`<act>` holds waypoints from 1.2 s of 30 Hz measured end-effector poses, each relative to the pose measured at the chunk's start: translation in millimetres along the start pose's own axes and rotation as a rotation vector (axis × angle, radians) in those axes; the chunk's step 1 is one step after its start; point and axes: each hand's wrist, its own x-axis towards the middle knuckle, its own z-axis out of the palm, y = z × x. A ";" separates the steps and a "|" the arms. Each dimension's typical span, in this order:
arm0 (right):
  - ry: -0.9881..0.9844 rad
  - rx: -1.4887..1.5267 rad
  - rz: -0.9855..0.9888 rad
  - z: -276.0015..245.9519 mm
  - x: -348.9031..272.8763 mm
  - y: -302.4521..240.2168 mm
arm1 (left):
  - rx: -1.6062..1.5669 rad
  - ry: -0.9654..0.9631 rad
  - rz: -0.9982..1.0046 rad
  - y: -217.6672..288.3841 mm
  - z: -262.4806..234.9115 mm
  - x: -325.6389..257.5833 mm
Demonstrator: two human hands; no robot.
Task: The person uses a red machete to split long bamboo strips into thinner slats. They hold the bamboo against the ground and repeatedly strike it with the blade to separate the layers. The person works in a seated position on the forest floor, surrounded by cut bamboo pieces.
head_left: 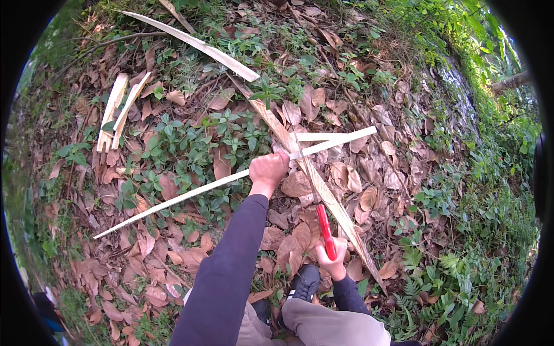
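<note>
My left hand (269,170) is closed round a long pale wooden strip (184,199) and steadies it. The strip lies slantwise across a rough brown-edged plank (340,216), its tapered end out to the left. In my right hand (332,258) is a hand saw with a red handle (325,225). Its thin blade points away from me and meets the strip just right of my left fist, above the plank. Whether the teeth have cut into the wood cannot be made out. A shorter pale piece (311,136) lies beside the plank, partly under the strip.
Two short split wood pieces, one wider (115,104) and one narrower (130,108), lie at the left. A long curved strip (202,46) rests at the far side. Dry leaves (297,184) and low green plants (184,141) cover the ground. My shoe (303,282) is near the plank.
</note>
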 end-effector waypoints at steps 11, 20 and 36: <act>-0.024 0.161 0.134 7.5 19.5 7.7 | -0.030 0.074 0.024 -6.8 0.3 4.0; 0.079 0.192 0.129 47.1 90.1 11.1 | 0.011 0.005 0.030 -5.3 2.5 5.3; -0.066 0.112 0.142 6.6 15.6 19.7 | 0.018 -0.033 -0.011 -5.4 0.0 1.4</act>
